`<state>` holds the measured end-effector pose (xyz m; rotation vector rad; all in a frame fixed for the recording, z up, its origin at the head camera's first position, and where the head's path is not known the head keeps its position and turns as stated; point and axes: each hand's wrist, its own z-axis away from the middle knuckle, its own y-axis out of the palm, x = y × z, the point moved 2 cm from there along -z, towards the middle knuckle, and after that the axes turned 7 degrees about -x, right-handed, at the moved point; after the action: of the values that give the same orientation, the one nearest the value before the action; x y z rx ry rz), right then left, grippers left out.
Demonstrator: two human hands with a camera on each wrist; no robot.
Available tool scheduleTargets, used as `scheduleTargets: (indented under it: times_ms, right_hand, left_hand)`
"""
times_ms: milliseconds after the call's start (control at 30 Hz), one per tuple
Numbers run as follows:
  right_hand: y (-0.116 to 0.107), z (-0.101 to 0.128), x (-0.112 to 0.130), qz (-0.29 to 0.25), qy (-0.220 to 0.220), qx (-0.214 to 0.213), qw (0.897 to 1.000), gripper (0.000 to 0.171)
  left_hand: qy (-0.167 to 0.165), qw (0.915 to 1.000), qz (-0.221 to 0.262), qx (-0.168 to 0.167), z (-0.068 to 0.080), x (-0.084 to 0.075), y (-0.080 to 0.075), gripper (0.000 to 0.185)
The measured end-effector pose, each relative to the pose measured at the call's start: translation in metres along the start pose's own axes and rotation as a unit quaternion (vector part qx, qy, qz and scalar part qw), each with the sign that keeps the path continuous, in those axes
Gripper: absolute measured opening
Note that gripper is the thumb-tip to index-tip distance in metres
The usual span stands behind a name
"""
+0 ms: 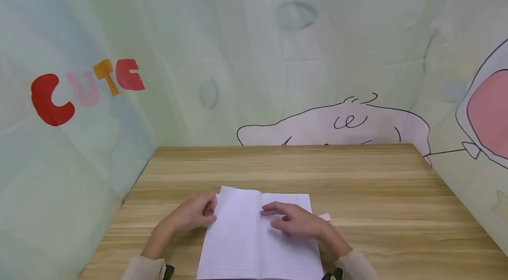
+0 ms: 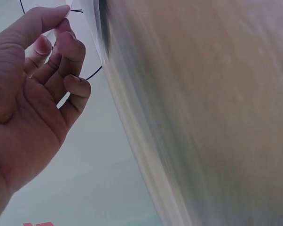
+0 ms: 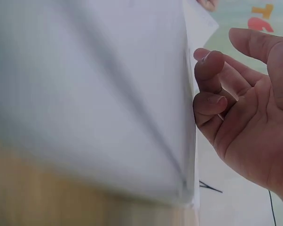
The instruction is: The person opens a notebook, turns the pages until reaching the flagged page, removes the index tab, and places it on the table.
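An open lined notebook (image 1: pixel 291 258) lies on the table in the head view, with its fold running between my hands. At its left side my left hand (image 1: pixel 192 214) pinches the outer edge of a page (image 1: pixel 238 227), whose top corner stands off the sheets beneath. Thumb and index fingertip come together at the paper in the left wrist view; the other fingers curl loosely. My right hand (image 1: pixel 299 222) rests on the right page, fingers relaxed and slightly bent, thumb apart from them. In the right wrist view these fingers (image 3: pixel 209 70) touch the notebook's paper (image 3: pixel 108 94).
A pink tab (image 1: pixel 325 217) sticks out past the notebook's right edge. The wood-grain table (image 1: pixel 285 165) reaches back to a curtain-like backdrop (image 1: pixel 246 72) with cartoon drawings and coloured letters. Beige sleeves (image 1: pixel 144 269) and dark wrist straps show at the bottom.
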<state>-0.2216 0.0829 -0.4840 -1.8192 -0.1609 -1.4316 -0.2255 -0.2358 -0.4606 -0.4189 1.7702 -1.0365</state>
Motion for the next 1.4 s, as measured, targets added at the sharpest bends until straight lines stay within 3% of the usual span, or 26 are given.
scheduleTargets:
  times_ms: [300, 533, 700, 900, 1100, 1400]
  right_hand:
    - [-0.017, 0.009, -0.009, 0.017, 0.019, -0.011, 1.0, 0.046]
    - [-0.034, 0.02, -0.016, 0.05, 0.031, -0.029, 0.998, 0.051]
    - [-0.046, 0.03, -0.022, 0.079, 0.036, -0.051, 0.995, 0.057]
    - [-0.056, 0.039, -0.027, 0.1, 0.039, -0.062, 0.992, 0.068]
    - [-0.061, 0.048, -0.033, 0.09, 0.046, -0.08, 0.992, 0.082]
    - [-0.059, 0.052, -0.035, 0.144, 0.082, -0.097, 0.981, 0.106]
  left_hand:
    - [0.009, 0.9998, -0.019, 0.002, 0.005, 0.006, 0.001, 0.03]
    - [0.017, 0.9998, -0.003, 0.012, 0.007, 0.008, 0.003, 0.034]
    - [-0.001, 0.9991, -0.009, 0.041, 0.005, 0.003, 0.005, 0.055]
    - [-0.007, 0.9969, -0.007, 0.078, 0.005, 0.001, 0.006, 0.045]
    - [-0.04, 0.9938, -0.019, 0.102, 0.004, 0.002, 0.005, 0.047]
    - [-0.019, 0.9891, 0.007, 0.146, 0.004, 0.001, -0.002, 0.062]
